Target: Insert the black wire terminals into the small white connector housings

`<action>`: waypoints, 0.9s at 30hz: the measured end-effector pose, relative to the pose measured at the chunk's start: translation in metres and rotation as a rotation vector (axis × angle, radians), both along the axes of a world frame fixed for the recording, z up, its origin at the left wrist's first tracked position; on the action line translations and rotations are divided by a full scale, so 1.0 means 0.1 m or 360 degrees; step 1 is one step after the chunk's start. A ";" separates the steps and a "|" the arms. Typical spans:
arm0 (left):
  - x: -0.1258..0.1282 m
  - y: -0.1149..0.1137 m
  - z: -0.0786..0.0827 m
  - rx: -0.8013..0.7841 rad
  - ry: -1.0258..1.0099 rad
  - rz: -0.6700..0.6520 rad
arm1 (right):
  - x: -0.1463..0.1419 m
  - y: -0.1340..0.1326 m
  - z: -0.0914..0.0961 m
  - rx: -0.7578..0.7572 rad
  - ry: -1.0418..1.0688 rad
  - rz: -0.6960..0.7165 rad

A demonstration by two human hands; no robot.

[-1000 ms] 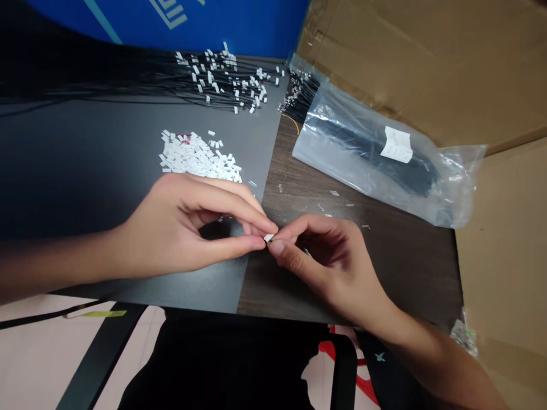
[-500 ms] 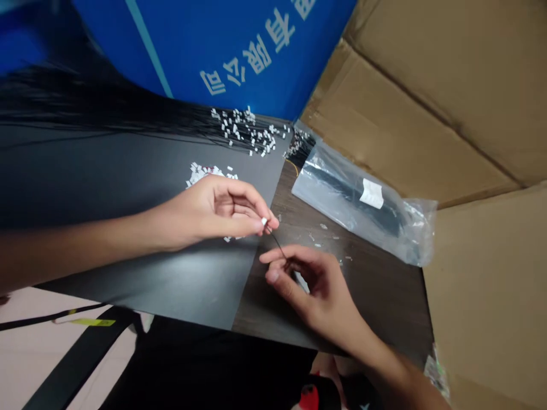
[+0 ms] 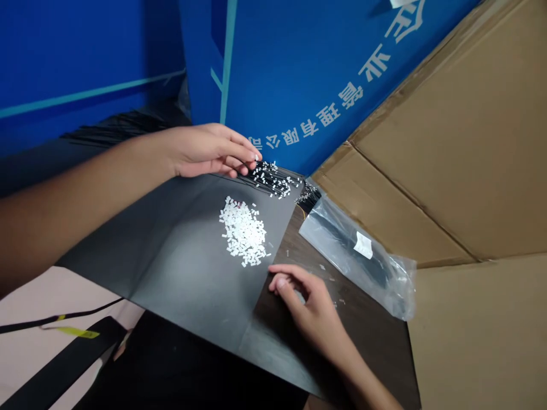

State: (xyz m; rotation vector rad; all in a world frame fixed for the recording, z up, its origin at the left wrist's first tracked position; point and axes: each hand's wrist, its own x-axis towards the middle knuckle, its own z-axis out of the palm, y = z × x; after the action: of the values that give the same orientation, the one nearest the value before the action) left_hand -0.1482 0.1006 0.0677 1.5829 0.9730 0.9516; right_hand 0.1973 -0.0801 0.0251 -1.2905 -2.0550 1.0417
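My left hand (image 3: 216,149) is over the far part of the dark mat, its fingers pinched on a black wire whose small white connector (image 3: 257,158) shows at the fingertips. Right beside it lies a bundle of black wires (image 3: 267,183) with white connectors on their ends. Nearer to me, a loose pile of small white connectors (image 3: 243,232) sits on the mat. My right hand (image 3: 305,293) rests low over the wooden tabletop by the mat's edge, fingers loosely curled and slightly apart, with nothing visible in them.
A clear plastic bag of black wires (image 3: 363,256) lies on the brown tabletop (image 3: 367,341), with small clear bits scattered nearby. Cardboard (image 3: 461,148) stands along the right side. A blue panel with white lettering (image 3: 273,74) rises behind the dark mat (image 3: 192,273).
My left hand has moved away from my right hand, to the far wire bundle, taking the wire with it. My right hand has let go of the wire. The camera view has shifted, uncovering the connector pile.
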 end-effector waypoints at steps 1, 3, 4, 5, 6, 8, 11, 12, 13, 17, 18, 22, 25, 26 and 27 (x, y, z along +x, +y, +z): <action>-0.04 0.01 0.01 0.0076 0.0105 0.0063 | 0.00 0.10 0.04 0.0036 -0.0046 -0.0014; -0.07 0.00 0.02 0.0306 0.0340 0.0211 | 0.01 0.36 0.14 0.0132 -0.0172 -0.0061; -0.07 0.00 0.01 0.0452 0.0457 0.0287 | 0.00 0.52 0.19 0.0194 -0.0247 -0.0090; -0.06 -0.01 -0.01 0.0603 0.0569 0.0338 | 0.00 0.69 0.25 0.0259 -0.0329 -0.0122; -0.03 0.00 -0.03 0.0750 0.0664 0.0363 | -0.02 0.88 0.30 0.0325 -0.0416 -0.0156; 0.05 0.04 -0.12 0.0967 0.0787 0.0324 | -0.06 1.26 0.35 0.0451 -0.0593 -0.0247; 0.20 0.18 -0.32 0.1050 0.0849 0.0169 | -0.13 1.75 0.30 0.0541 -0.0841 -0.0365; 0.24 0.23 -0.39 0.1037 0.0834 0.0102 | -0.14 1.87 0.25 0.0548 -0.0913 -0.0380; 0.27 0.27 -0.46 0.1016 0.0808 0.0029 | -0.16 1.96 0.21 0.0552 -0.0976 -0.0394; 0.34 0.39 -0.61 0.0962 0.0779 -0.0122 | -0.17 2.12 0.06 0.0563 -0.1152 -0.0426; 0.34 0.41 -0.62 0.0949 0.0827 -0.0113 | -0.16 2.13 0.05 0.0566 -0.1179 -0.0431; 0.30 0.46 -0.64 0.0869 0.1043 -0.0001 | -0.17 2.14 0.05 0.0583 -0.1242 -0.0456; 0.29 0.37 -0.53 0.0882 0.1020 0.0146 | -0.18 2.13 0.07 0.0609 -0.1246 -0.0482; 0.30 0.29 -0.45 0.0915 0.0973 0.0155 | -0.18 2.13 0.07 0.0617 -0.1241 -0.0491; 0.32 0.18 -0.35 0.0955 0.0924 0.0107 | -0.18 2.12 0.08 0.0621 -0.1233 -0.0504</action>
State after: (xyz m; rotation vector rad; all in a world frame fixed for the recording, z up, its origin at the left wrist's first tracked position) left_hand -0.1163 0.1185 0.0331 2.4332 1.2015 0.8920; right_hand 0.1788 0.1315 0.0328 -1.8914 -2.2849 -0.0434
